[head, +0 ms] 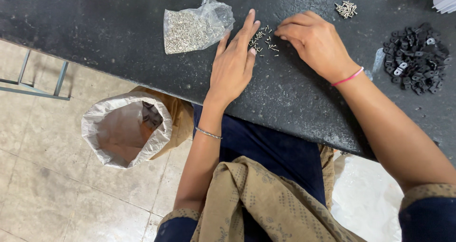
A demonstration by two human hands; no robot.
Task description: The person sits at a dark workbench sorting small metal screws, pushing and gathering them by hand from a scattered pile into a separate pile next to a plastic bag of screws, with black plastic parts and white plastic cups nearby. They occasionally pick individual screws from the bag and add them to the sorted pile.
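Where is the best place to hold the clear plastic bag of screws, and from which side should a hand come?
Probably by the bunched, twisted neck at the top right of the plastic bag, coming from above. The screws lie spread low in the flat body, so a pinch there may slip or spill them. The left hand rests flat just beside the bag and is nearest.

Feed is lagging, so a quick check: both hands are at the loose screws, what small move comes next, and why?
Probably pinch one screw with the right hand: its fingertips are curled at the edge of the scattered screws, while the left hand lies flat beside them, holding nothing.
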